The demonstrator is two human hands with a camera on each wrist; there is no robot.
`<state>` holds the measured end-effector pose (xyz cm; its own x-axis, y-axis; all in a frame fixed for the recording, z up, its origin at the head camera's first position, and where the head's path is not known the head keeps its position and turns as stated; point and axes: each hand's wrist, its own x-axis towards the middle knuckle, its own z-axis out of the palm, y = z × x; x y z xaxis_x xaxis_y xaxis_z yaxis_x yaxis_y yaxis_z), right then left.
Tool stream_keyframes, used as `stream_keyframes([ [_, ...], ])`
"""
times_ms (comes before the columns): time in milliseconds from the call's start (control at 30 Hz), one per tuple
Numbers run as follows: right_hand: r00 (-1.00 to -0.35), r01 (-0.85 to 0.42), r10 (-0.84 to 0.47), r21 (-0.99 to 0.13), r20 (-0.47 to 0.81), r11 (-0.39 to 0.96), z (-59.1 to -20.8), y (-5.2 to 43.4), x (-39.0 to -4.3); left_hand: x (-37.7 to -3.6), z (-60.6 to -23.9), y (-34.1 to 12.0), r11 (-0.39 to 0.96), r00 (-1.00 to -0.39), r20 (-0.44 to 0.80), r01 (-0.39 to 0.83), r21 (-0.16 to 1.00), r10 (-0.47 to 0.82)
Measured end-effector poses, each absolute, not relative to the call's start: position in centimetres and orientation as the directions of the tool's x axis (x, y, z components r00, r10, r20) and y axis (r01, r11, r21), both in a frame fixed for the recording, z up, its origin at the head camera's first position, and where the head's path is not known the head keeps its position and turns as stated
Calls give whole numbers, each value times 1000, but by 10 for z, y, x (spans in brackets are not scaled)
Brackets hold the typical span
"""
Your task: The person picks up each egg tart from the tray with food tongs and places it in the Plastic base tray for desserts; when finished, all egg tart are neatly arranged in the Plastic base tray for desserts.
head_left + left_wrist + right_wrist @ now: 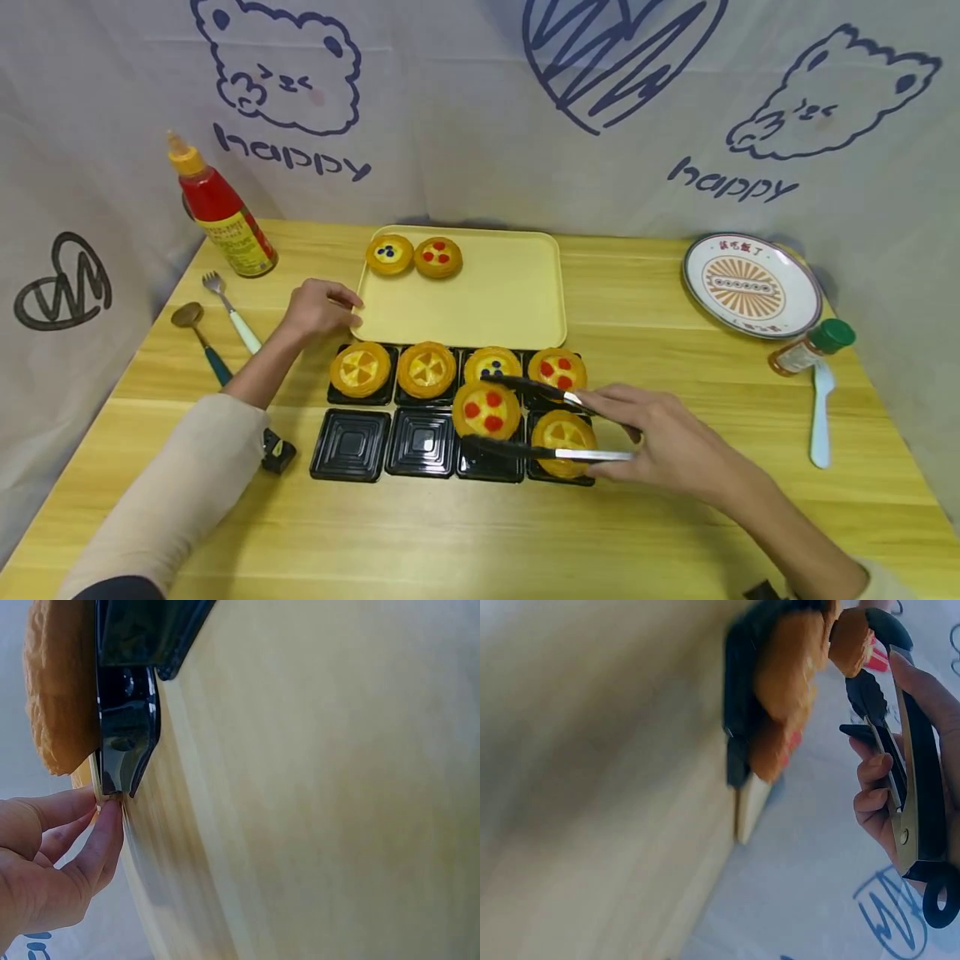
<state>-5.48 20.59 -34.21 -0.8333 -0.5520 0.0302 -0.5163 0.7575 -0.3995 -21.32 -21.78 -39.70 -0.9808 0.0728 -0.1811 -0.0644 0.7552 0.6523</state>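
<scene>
Loading is judged past halfway: five tarts (360, 369) are already seated in the black containers (348, 450), back row of four filled plus front-row far right. A sixth, the red-dotted tart (486, 410), is pinched between the tips of the tongs (592, 456) over the third front-row container (495, 471) from the left, the tong handles being gripped by the right hand (660, 433). Two tarts (438, 257) are left on the yellow tray (510, 292), its left edge pinched by the left hand (321, 307); two front-left containers (422, 446) unfilled, so three placements look outstanding
</scene>
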Motion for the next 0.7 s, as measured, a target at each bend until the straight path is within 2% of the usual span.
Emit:
stream_keyframes([
  [167, -825, -529, -565, -364, 7, 767, -353, 204, -40, -214, -395, -217, 756, -983, -167, -52, 652, 77],
  [433, -833, -509, -553, -351, -30, 786, -361, 207, -37, -213, -397, -218, 755, -984, -162, -48, 654, 78],
  [700, -841, -465, -536, -413, -70, 783, -336, 204, -54, -214, -397, -218, 763, -982, -169, -47, 644, 82],
])
